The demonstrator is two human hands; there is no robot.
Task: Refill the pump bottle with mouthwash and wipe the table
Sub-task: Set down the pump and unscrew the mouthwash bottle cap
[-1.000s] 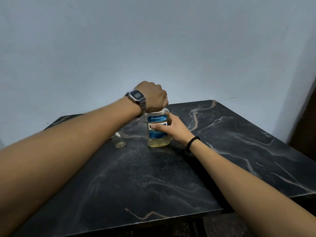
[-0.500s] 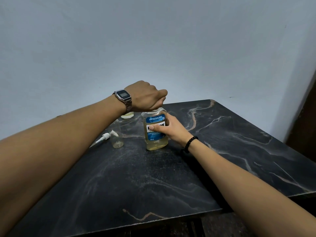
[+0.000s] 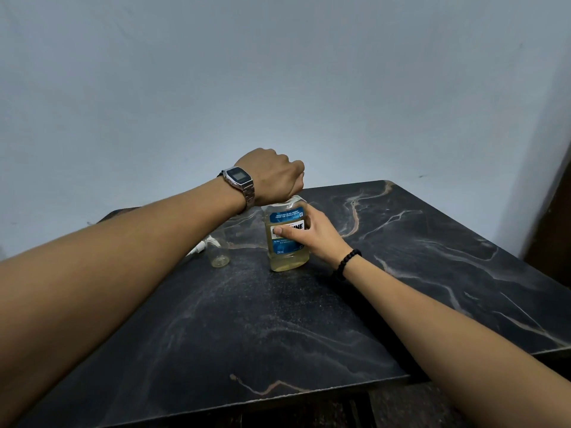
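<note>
The mouthwash bottle (image 3: 285,239), clear with yellow liquid and a blue label, stands upright near the middle back of the dark marble table (image 3: 278,329). My right hand (image 3: 312,234) grips its body from the right. My left hand (image 3: 273,177), with a watch on the wrist, is curled over the bottle's top and hides the cap. Left of it stands the small clear pump bottle (image 3: 220,253), partly behind my left forearm. Its white pump head (image 3: 200,247) lies on the table just left of it.
A pale wall runs close behind the table. The table's front edge is near me and its right edge slants away, with a dark door frame (image 3: 553,217) at the far right.
My left hand has turned on top of the mouthwash bottle, wrist swinging left and back. The right hand stays on the bottle. The view has shifted slightly.
</note>
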